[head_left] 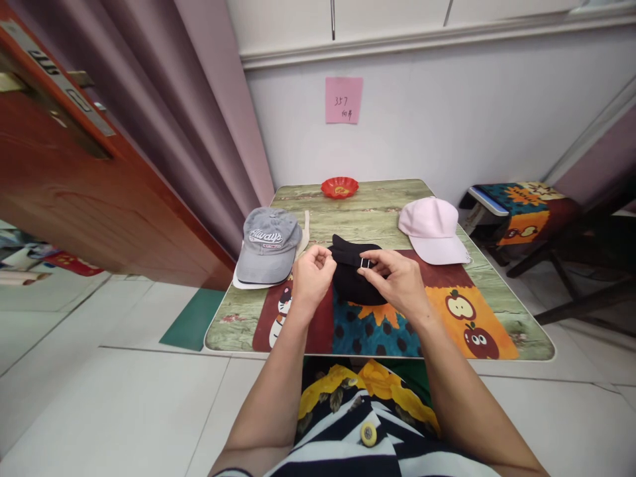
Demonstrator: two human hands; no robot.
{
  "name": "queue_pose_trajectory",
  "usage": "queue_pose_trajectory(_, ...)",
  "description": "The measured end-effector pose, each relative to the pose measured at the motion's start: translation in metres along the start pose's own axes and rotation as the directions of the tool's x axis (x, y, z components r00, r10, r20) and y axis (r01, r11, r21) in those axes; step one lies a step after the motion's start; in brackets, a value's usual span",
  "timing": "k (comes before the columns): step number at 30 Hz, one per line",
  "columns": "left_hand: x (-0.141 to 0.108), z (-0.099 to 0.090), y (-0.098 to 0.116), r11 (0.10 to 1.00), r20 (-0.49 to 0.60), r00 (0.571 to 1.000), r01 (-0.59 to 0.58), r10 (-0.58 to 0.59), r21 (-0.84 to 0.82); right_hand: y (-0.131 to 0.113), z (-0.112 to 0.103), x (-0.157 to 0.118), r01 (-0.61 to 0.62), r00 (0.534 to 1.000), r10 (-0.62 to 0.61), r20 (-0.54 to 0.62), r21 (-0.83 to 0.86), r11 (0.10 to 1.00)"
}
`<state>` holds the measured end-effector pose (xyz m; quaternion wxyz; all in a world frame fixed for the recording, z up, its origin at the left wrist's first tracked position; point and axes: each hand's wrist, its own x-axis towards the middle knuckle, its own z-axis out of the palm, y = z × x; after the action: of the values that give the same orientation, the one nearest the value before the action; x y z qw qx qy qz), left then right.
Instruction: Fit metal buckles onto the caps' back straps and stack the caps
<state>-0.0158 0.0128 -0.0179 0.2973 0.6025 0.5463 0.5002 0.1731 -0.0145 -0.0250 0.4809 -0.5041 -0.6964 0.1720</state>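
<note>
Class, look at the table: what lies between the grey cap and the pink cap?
In the head view, the black cap lies between the grey cap and the pink cap, with the left hand and right hand on it.

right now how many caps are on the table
3: a grey cap at the left edge, a pink cap at the right, and a black cap in the middle, touched by both hands.

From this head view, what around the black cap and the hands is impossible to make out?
- Black fabric cap: near edge hidden behind the right hand; strap end hidden inside the curled left hand.
- Small metal buckle: too small to tell whether it is threaded.
- Pink paper note: lower line of writing too small to read.
- White cap under the grey embroidered cap: mostly covered.
</note>
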Motion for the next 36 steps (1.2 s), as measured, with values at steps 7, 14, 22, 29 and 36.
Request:
queue_pose_trajectory(7,-0.007,0.007,0.016,0.945,0.195,0.941,-0.303,0.275,0.126,-0.004,0.004,0.003,0.021,0.999,-0.024,0.043,0.068,0.997)
queue_pose_trajectory(14,-0.004,0.014,0.008,0.973,0.256,0.947,-0.219,0.194,0.072,0.001,-0.002,0.005,0.063,0.996,-0.059,0.069,-0.056,0.996)
queue_pose_trajectory(22,-0.008,0.016,0.0,0.884,0.274,0.887,-0.429,0.372,0.187,0.003,-0.006,0.004,-0.053,0.998,0.056,0.017,-0.131,0.99)
queue_pose_trajectory(29,-0.011,0.018,0.001,0.739,0.294,0.822,-0.568,0.488,0.363,-0.002,-0.012,0.002,-0.14,0.989,0.14,0.047,0.008,0.99)
queue_pose_trajectory(36,-0.01,0.013,0.007,0.826,0.309,0.837,-0.523,0.451,0.211,0.001,-0.012,0.0,-0.179,0.982,0.162,0.094,0.217,0.96)
